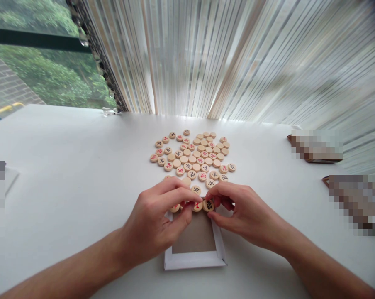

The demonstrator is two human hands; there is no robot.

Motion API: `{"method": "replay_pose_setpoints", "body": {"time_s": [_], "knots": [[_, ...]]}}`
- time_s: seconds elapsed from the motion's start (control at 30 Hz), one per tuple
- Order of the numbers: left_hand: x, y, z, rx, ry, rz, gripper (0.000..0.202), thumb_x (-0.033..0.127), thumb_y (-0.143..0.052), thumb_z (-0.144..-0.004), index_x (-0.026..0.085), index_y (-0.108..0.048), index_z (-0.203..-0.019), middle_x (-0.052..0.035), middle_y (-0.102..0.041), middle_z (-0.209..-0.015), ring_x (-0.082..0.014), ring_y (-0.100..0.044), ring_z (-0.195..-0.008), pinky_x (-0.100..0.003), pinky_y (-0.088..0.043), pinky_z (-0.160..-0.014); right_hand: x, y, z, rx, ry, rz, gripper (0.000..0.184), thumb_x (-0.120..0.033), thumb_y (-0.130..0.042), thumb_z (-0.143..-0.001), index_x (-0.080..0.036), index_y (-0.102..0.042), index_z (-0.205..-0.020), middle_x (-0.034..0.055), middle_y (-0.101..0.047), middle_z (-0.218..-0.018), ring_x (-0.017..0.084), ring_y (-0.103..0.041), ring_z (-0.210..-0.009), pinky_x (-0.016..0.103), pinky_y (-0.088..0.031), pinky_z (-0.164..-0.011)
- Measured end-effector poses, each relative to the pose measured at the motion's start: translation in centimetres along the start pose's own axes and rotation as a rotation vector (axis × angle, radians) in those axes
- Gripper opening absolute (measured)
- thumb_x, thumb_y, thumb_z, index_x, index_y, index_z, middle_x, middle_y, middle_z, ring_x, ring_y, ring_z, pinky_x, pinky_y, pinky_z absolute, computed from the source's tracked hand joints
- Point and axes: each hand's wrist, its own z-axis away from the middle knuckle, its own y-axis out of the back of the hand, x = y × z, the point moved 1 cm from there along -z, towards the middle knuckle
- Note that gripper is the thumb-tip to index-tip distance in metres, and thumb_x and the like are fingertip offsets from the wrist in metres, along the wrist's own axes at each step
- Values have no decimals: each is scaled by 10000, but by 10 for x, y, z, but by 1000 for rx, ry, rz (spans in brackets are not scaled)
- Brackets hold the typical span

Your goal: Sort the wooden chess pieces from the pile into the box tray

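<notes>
Right hand [242,207]: here we are, index finger on the far edge and thumb on the near edge, pinching the black-marked piece [209,205]; we do best holding the rim lightly, leaving its face uncovered.
Left hand [164,207]: thumb and index finger come close together at the red-marked piece [197,206]; whether they squeeze it or merely touch it, we cannot tell.
Row: these 2 pieces sit side by side at the far end of the box [195,261], and another red-marked disc [175,207] lies to their left, partly behind our fingers. Steady pressure from both sides should keep the line snug and flat; pushing too hard could tip a piece.
Box: white rim, brown floor showing toward us; our forearms do well to stay off its walls, lest it slide.
Loose pieces [200,160]: beyond the box they spread across the white table [81,178], some marked red, some black, others showing plain faces. Small, gentle finger moves, we reckon, spare them a knock.
</notes>
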Motion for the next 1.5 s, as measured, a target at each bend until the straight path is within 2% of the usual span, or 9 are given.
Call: {"method": "replay_pose_setpoints", "body": {"time_s": [0.63, 0.93, 1.1, 1.33, 1.5], "knots": [[-1, 3, -3, 46, -11, -55, 207, 11, -662, -918, 175, -772, -982, -33, -739, -944, -123, -717, -853, -204, -573, -798, 1, 1, 3, 5, -23, -47, 154, -88, -711, -764, -210, -637, -823, -53, -574, -725, 115, -489, -653, 240, -376, -574], [-9, 14, -10, 91, 8, -135, 208, 25, -666, -924, 188, -777, -994, -28, -744, -929, -136, -712, -867, -239, -576, -800, -1, 5, 0, 29, -38, -118, 112, -117, -687, -793, -209, -623, -803, -50, -561, -705, 115, -481, -634, 244, -383, -568], [-25, 24, -14, 125, 52, -208, 151, 84, -661, -953, 179, -772, -989, -34, -741, -914, -150, -701, -855, -267, -568, -794, 6, 11, -3, 130, -71, -173, 60, -202, -689, -858, -202, -655, -809, -28, -578, -691, 127, -502, -627, 252, -405, -567], [-47, 39, -19, 166, 146, -296, 114, 202, -677, -965, 183, -781, -1005, -38, -768, -939, -166, -708, -812, -295, -582, -766, 32, 23, -12, 347, -164, -268, 249, -420, -716, -928, -185, -708, -845, 35, -691, -740, 166, -581, -648, 286, -450, -580], [-60, 46, -22, 170, 249, -339, 151, 270, -687, -958, 185, -796, -1018, -48, -792, -957, -177, -716, -803, -268, -573, -661, 51, 31, -20, 476, -206, -171, 302, -462, -697, -934, -173, -746, -862, 55, -723, -754, 182, -604, -653, 299, -458, -592]]}}
